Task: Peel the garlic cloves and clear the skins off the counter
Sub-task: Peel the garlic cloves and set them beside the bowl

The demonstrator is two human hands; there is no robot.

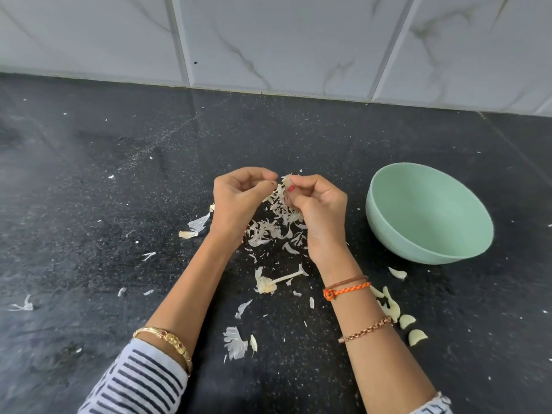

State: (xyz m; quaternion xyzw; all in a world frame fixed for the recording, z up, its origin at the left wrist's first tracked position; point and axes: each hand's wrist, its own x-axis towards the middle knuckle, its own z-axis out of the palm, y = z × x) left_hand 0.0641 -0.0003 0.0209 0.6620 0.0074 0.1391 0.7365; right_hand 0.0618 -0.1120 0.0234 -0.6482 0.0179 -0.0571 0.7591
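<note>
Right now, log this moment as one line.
step: peeling | left hand: pinches skin | right hand: holds garlic clove | skins: on counter | bowl: empty

A home kitchen — black stone counter [119, 204], marble-look wall tiles [283, 40].

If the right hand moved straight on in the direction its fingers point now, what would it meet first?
The right hand, holding a garlic clove, points left toward the left hand. It would probably meet the left hand's fingertips first; they look almost touching, though depth is unclear.
</note>
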